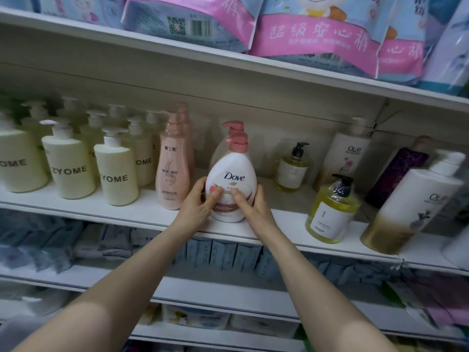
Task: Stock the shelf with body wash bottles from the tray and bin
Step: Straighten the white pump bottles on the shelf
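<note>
Both forearms extended, left hand (196, 204) and right hand (250, 204) grip Dove bottle (232, 177) upright on shelf (101, 212)

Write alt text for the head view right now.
Both hands, left hand and right hand, hold a white Dove bottle upright on the shelf, a second one behind it. Cream bottles stand left, a yellow bottle right.
</note>
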A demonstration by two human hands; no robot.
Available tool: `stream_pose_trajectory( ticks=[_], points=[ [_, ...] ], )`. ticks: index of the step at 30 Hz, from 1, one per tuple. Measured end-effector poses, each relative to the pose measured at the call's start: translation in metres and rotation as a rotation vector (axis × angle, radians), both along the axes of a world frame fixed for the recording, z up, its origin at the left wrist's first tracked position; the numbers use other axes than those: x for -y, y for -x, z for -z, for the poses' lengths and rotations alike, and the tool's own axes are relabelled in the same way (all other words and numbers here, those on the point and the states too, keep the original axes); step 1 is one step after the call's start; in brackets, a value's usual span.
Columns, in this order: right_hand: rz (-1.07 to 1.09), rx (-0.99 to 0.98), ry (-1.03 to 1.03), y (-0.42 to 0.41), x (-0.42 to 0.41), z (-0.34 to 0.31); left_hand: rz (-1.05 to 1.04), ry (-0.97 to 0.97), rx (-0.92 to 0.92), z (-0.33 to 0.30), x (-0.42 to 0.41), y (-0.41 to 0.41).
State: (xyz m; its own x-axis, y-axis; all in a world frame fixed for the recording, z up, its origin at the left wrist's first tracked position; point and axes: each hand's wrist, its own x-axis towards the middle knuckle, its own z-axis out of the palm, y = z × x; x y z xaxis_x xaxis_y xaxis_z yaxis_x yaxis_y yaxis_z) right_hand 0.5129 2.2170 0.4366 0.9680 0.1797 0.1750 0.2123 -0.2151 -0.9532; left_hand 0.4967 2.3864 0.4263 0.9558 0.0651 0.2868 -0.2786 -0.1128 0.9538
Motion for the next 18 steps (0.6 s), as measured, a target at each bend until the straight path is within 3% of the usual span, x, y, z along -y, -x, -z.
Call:
stream_pose_trajectory(
  ticks=[6,18],
  points=[
    [-0.063,-0.012,0.071,-0.0037,0.0056,0.0009,0.049,-0.027,-0.001,0.0018,-0.0042,0.0039],
    [-0.021,0.006,0.129,-0.0065,0.0054,0.0055,-0.064,-0.031,0.03,0.0016,0.0015,0.0039]
  ],
)
